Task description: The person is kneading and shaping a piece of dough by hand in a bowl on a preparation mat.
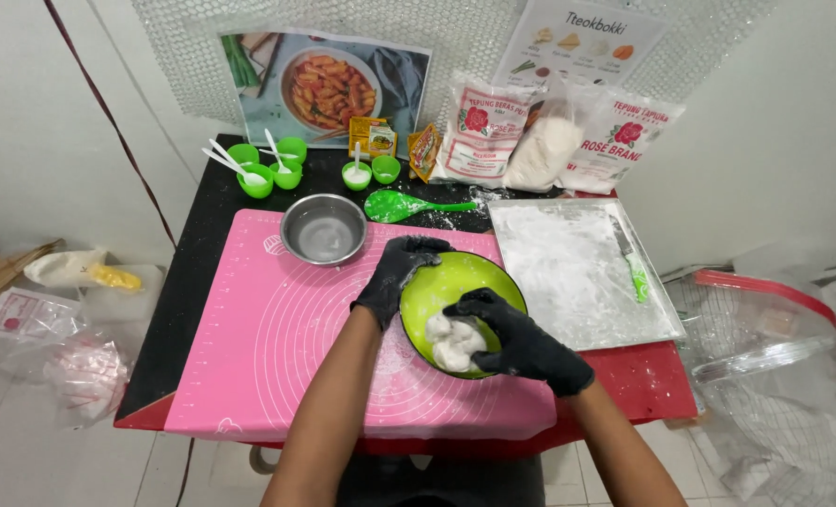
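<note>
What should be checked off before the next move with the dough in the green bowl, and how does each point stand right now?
1. Green bowl steadied: ok, the left hand grips its rim.
2. Dough in hand: ok, the right hand presses on it inside the bowl.
3. Both hands gloved: ok, black gloves on both.
4. Bowl on the pink mat: ok, it sits at the mat's right edge.
5. Floured tray within reach: ok, just right of the bowl.
6. Dough fully mixed: cannot tell, it looks lumpy but is partly covered.
</note>
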